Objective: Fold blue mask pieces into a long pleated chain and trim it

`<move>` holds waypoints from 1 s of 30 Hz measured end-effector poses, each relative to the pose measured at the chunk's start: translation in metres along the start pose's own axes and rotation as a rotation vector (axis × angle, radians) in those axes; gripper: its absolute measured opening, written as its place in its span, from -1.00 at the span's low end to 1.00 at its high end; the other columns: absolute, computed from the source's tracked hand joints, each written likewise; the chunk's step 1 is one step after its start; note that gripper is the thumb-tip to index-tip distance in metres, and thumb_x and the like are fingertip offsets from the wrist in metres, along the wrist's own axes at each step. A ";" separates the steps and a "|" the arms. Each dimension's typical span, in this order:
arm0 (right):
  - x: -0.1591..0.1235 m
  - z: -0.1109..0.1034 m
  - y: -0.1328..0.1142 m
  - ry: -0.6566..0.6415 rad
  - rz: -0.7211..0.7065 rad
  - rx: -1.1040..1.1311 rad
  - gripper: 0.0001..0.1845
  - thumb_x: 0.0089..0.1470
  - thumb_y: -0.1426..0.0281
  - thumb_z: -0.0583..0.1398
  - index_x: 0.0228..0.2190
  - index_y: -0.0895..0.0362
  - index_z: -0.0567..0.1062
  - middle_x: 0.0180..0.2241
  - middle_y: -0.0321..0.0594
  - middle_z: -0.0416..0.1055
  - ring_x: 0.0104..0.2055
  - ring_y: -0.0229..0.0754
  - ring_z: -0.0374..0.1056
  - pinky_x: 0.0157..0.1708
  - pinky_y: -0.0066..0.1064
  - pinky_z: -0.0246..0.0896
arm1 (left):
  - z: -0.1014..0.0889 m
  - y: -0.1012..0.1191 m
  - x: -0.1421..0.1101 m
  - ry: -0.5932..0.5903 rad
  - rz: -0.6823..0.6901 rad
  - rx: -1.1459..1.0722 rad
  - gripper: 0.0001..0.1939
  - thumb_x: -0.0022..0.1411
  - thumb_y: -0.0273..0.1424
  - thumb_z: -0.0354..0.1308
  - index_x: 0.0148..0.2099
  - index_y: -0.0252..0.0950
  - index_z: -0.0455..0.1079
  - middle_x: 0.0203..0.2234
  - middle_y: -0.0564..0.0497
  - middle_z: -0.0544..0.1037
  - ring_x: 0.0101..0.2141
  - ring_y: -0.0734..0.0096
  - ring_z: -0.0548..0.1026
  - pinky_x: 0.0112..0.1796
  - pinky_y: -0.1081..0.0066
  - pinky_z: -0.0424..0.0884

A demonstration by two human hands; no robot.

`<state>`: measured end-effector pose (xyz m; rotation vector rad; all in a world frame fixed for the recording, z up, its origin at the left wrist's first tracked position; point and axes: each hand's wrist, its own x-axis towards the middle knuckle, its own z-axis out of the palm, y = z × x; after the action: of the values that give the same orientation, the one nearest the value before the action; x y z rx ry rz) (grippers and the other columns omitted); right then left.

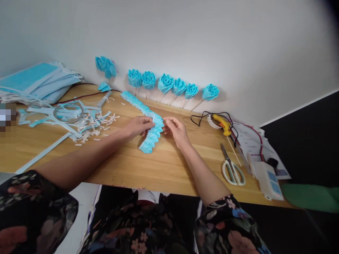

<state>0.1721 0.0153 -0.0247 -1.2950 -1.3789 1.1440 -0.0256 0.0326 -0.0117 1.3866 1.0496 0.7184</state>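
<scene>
A long blue strip folded into pointed petals (154, 137) runs across the wooden table, bent near its middle. My left hand (139, 126) pinches the strip's left edge at the bend, thumb on top. On the other side, my right hand (176, 130) has its fingers curled together at the strip's pointed edge; its fingertips are partly hidden, so I cannot make out what they hold. Behind the strip, several blue flowers on thin sticks, one a rose-like bloom (166, 83), lean against the wall.
Blue face masks (39, 83) are piled at the left, near cut scraps (92, 125) and a tape roll (68, 112). At the right lie a yellow glue gun (222, 123), scissors (232, 169), papers (272, 151) and a white power strip (270, 180). The table's front edge is close.
</scene>
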 end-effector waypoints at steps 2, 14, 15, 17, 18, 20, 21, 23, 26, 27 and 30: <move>-0.004 -0.001 -0.002 -0.010 0.069 0.066 -0.37 0.12 -0.15 0.08 -0.03 0.07 0.43 -0.32 -0.19 0.55 -0.31 -0.22 0.49 -0.37 -0.45 0.39 | 0.001 -0.002 0.001 0.028 0.001 -0.059 -0.76 0.15 -0.24 0.23 -0.40 -0.30 0.35 -0.66 0.10 0.37 -0.66 0.58 0.28 -0.60 0.52 0.20; -0.010 0.005 -0.002 -0.160 0.068 0.034 -0.48 -0.10 -0.12 0.28 -0.49 0.08 0.40 -0.50 -0.31 0.42 -0.46 -0.29 0.37 -0.48 -0.49 0.31 | 0.010 -0.004 -0.001 0.065 0.019 -0.148 -0.79 0.21 -0.33 0.22 -0.42 -0.32 0.35 -0.64 0.11 0.40 -0.64 0.59 0.34 -0.53 0.51 0.28; -0.010 0.005 -0.001 -0.150 0.060 0.024 -0.48 -0.09 -0.12 0.28 -0.50 0.08 0.39 -0.52 -0.33 0.40 -0.47 -0.29 0.35 -0.49 -0.49 0.30 | 0.011 -0.004 -0.001 0.057 0.012 -0.157 -0.79 0.21 -0.32 0.22 -0.41 -0.33 0.36 -0.63 0.10 0.41 -0.63 0.59 0.34 -0.53 0.51 0.30; -0.009 0.004 0.000 -0.128 0.050 0.022 -0.49 -0.07 -0.11 0.26 -0.53 0.08 0.37 -0.55 -0.34 0.36 -0.48 -0.29 0.34 -0.51 -0.49 0.27 | 0.012 -0.004 -0.001 0.043 0.002 -0.190 -0.79 0.22 -0.33 0.23 -0.40 -0.34 0.38 -0.61 0.08 0.43 -0.63 0.59 0.35 -0.52 0.51 0.32; -0.009 0.004 0.000 -0.120 0.046 0.025 -0.49 -0.05 -0.11 0.26 -0.54 0.09 0.36 -0.55 -0.34 0.35 -0.49 -0.30 0.33 -0.51 -0.49 0.27 | 0.011 -0.003 -0.001 0.038 0.002 -0.213 -0.80 0.23 -0.34 0.22 -0.40 -0.34 0.39 -0.61 0.07 0.44 -0.63 0.59 0.36 -0.52 0.51 0.32; -0.009 0.003 0.000 -0.119 0.042 0.038 -0.49 -0.05 -0.10 0.26 -0.54 0.09 0.37 -0.56 -0.34 0.34 -0.50 -0.30 0.32 -0.51 -0.49 0.26 | 0.011 -0.001 -0.002 0.028 0.004 -0.253 -0.81 0.25 -0.38 0.19 -0.40 -0.36 0.41 -0.61 0.06 0.44 -0.62 0.59 0.37 -0.53 0.52 0.32; -0.009 0.002 0.000 -0.121 0.045 0.054 -0.49 -0.05 -0.10 0.27 -0.53 0.09 0.38 -0.55 -0.34 0.35 -0.50 -0.30 0.32 -0.51 -0.49 0.26 | 0.011 0.000 -0.002 0.029 0.006 -0.265 -0.81 0.25 -0.40 0.18 -0.41 -0.36 0.41 -0.62 0.06 0.44 -0.63 0.59 0.36 -0.53 0.52 0.32; -0.009 0.003 -0.001 -0.118 0.064 0.102 -0.47 -0.06 -0.14 0.26 -0.50 0.10 0.42 -0.52 -0.31 0.38 -0.50 -0.29 0.32 -0.51 -0.47 0.26 | 0.011 0.003 -0.003 0.042 0.011 -0.252 -0.81 0.25 -0.42 0.18 -0.42 -0.37 0.42 -0.64 0.07 0.43 -0.64 0.60 0.35 -0.55 0.54 0.31; -0.010 0.004 -0.002 -0.121 0.095 0.168 -0.40 -0.08 -0.20 0.23 -0.46 0.11 0.46 -0.49 -0.28 0.41 -0.50 -0.27 0.33 -0.53 -0.45 0.26 | 0.012 0.005 -0.006 0.071 0.031 -0.191 -0.81 0.25 -0.41 0.21 -0.41 -0.37 0.42 -0.65 0.10 0.42 -0.66 0.62 0.34 -0.57 0.58 0.29; -0.010 0.005 -0.002 -0.124 0.093 0.173 -0.41 -0.09 -0.20 0.23 -0.46 0.11 0.45 -0.51 -0.29 0.40 -0.51 -0.28 0.32 -0.54 -0.45 0.25 | 0.012 0.004 -0.006 0.070 0.040 -0.174 -0.82 0.25 -0.41 0.21 -0.40 -0.37 0.42 -0.65 0.11 0.43 -0.66 0.63 0.35 -0.57 0.59 0.30; -0.009 0.005 0.000 -0.113 0.053 0.143 -0.46 -0.11 -0.14 0.30 -0.54 0.09 0.40 -0.58 -0.36 0.33 -0.55 -0.31 0.27 -0.55 -0.46 0.20 | 0.013 0.000 -0.005 0.037 0.074 -0.168 -0.75 0.29 -0.36 0.18 -0.42 -0.38 0.40 -0.64 0.09 0.43 -0.65 0.62 0.38 -0.56 0.59 0.34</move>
<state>0.1676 0.0058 -0.0256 -1.1865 -1.3243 1.3444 -0.0158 0.0224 -0.0121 1.2761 0.9480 0.8702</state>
